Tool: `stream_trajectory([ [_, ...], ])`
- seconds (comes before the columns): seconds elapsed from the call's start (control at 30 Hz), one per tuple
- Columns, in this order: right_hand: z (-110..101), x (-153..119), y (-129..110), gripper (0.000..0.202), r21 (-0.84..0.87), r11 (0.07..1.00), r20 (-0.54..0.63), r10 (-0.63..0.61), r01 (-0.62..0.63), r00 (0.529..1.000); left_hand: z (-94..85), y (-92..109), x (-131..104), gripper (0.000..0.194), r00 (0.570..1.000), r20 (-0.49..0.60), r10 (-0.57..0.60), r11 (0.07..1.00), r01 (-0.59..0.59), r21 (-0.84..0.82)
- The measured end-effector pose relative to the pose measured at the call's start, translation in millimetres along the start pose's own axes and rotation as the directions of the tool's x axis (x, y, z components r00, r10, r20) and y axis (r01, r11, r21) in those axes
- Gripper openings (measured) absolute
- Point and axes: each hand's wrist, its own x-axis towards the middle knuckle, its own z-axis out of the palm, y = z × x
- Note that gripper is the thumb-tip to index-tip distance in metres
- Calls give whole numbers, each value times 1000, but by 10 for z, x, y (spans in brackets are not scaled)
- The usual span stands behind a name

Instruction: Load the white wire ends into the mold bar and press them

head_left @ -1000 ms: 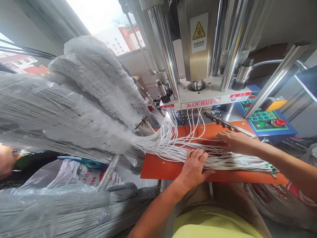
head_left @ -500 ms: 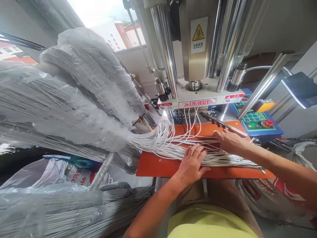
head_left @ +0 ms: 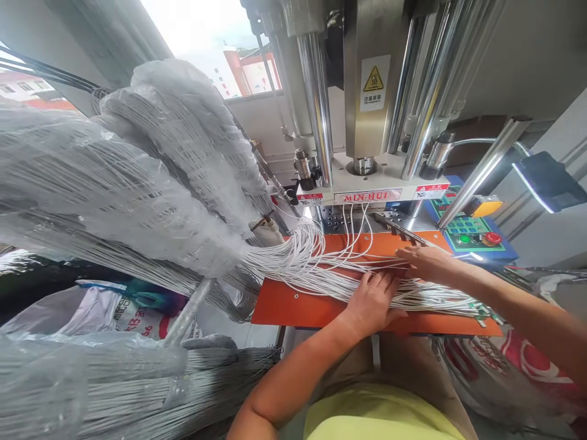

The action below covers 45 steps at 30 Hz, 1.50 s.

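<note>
The white cables [head_left: 300,269] lay in a loose bundle across the orange work board [head_left: 282,308], in front of the press head plate [head_left: 367,195] marked MIN-HUI. The left hand [head_left: 371,299] rested palm down on the near part of the bundle, fingers bent over it; whether the fingers enclosed any cable could not be determined. The right hand [head_left: 427,263] was positioned over the far side of the bundle, fingertips near individual strands; its grip could not be determined. A slotted metal bar [head_left: 400,228] extended behind the right hand. Several cables curved upward beneath the plate. Small green pieces [head_left: 480,315] were located at the right-hand cable ends. The control panel [head_left: 474,227], with green and red buttons, stood beyond the board's right end.
</note>
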Motion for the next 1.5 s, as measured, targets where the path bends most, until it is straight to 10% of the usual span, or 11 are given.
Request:
stream_trajectory([
  [0.57, 355, -93, -16, 37, -179, 984, -87, -43, 27, 995, -65, 68, -64, 61, 989, -42, -142, 990, 141, -25],
  [0.87, -529, 54, 75, 29, -391, 920, -347, -138, -10, 928, -45, 64, -171, 59, 992, -3, -126, 988, 125, -87],
  [1.1, -366, -114, -89, 32, -234, 951, -348, -277, 203, 896, -624, 11, 60, 70, 930, -241, -279, 908, 173, -381],
  [1.3, -344, -351, -319, 22, -73, 977, -425, -213, 201, 880, -709, -104, 798, 67, 965, 245, -89, 637, 244, -731],
  [1.5, -521, -900, 95, 49, 387, 922, -506, 208, 5, 837, -640, -128, 993, 38, 936, 351, -43, 577, 310, -756],
])
